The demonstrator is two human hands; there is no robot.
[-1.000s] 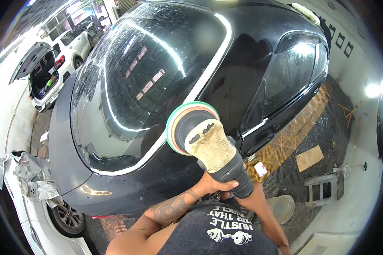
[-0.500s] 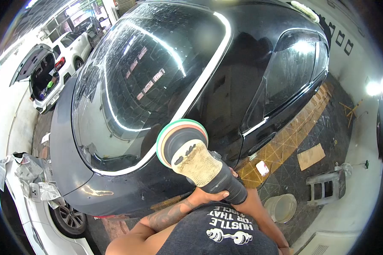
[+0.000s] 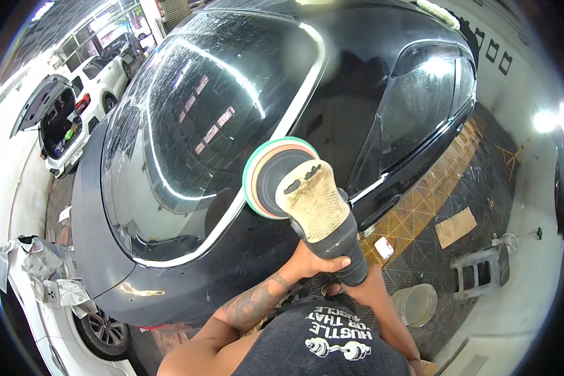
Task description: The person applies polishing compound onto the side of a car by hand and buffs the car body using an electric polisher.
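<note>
A polisher [image 3: 316, 200] with a cream, worn cover on its head and a black body is held over the dark car [image 3: 207, 276]. Its round pad [image 3: 255, 178], edged green and orange, is at the white tape [image 3: 232, 216] along the rear glass; whether the pad touches the paint I cannot tell. My left hand [image 3: 316, 260], at the end of the tattooed arm, is wrapped round the black body, thumb on top. Around the rear end of the tool is my right hand [image 3: 363, 285], its fingers mostly hidden beneath.
At the lower left stands a white car [image 3: 37, 313] partly covered with newspaper [image 3: 41, 260]. Another white car [image 3: 62, 128] has its tailgate up. On the right are a bucket [image 3: 413, 305], a step stool [image 3: 480, 272], cardboard [image 3: 455, 227] and bright lamps [image 3: 545, 121].
The polisher dipped down and left along the tape, then came back up and right. Both hands stayed on it throughout. The view has shifted slightly.
</note>
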